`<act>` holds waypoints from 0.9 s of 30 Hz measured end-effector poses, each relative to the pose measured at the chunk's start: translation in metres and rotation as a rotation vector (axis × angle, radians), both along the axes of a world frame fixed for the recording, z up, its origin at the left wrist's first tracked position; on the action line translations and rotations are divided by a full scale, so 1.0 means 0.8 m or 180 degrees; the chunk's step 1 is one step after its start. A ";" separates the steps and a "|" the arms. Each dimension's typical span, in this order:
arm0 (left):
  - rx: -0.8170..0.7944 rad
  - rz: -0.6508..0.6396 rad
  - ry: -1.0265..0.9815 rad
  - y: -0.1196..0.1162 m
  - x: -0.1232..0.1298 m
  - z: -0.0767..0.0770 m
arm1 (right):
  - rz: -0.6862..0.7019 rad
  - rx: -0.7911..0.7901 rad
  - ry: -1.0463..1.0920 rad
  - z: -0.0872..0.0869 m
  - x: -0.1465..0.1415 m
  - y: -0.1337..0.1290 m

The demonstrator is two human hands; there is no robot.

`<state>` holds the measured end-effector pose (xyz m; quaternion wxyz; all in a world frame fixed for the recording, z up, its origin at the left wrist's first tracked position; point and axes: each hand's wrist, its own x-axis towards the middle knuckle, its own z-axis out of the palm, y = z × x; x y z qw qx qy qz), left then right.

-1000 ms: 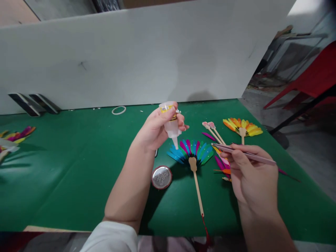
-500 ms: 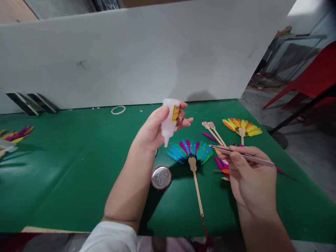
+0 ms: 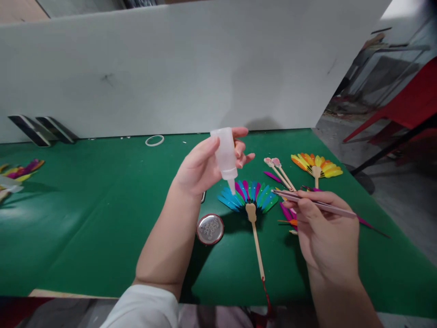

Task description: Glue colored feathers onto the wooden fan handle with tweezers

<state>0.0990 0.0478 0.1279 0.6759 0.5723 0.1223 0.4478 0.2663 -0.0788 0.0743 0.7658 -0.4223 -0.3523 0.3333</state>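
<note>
My left hand is closed around a translucent white glue bottle, its nozzle pointing down over the upper left part of a feather fan. That fan has blue, green and magenta feathers, a pale wooden handle and a red cord at the handle's end. In my right hand a pair of metal tweezers is gripped, tips pointing left near the fan's right edge. Below the bottle sits a round tin holding small clear beads or gems. Loose magenta and orange feathers lie partly hidden behind my right hand.
A yellow and orange fan lies at the back right, beside two sticks with pink tips. Farther left are a white ring, dark blocks and more feathers. A white board stands along the table's back edge.
The glue bottle has turned and its nozzle has swung right, nearer the fan's feathers; its yellow label has rotated almost out of sight. My right hand and the tweezers stay nearly still.
</note>
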 end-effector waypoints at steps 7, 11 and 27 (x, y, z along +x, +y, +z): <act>0.0256 0.0201 -0.0368 0.006 0.006 -0.003 | 0.0000 -0.0003 -0.0016 0.002 -0.001 -0.001; 0.0404 0.0209 -0.0146 0.007 0.007 -0.005 | -0.0020 0.0007 -0.0018 0.002 -0.001 -0.001; 0.1192 0.1639 0.0987 -0.001 -0.011 -0.003 | -0.0109 -0.0014 -0.0010 0.000 -0.001 -0.001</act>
